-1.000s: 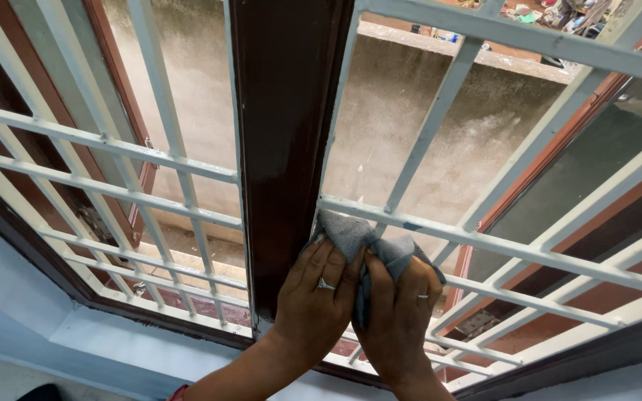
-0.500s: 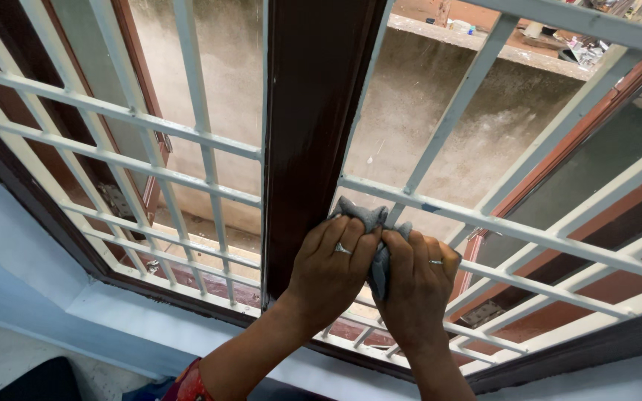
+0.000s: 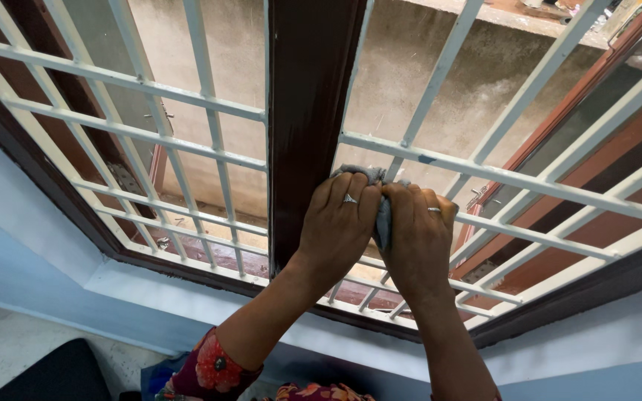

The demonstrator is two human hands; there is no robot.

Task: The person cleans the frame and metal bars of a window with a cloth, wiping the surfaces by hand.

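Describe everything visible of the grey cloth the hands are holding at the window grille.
The grey cloth looks like soft woven fabric, bunched up and largely hidden. The left hand and right hand press on it side by side, so only a crumpled edge above the fingers and a fold between the hands show. It sits against the white metal grille, just under a horizontal bar and right of the dark brown centre post. Its full shape cannot be told.

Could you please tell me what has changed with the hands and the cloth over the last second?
Both hands, left and right, closed further over the grey cloth, so less of it shows. They still press it against the white grille beside the brown post.
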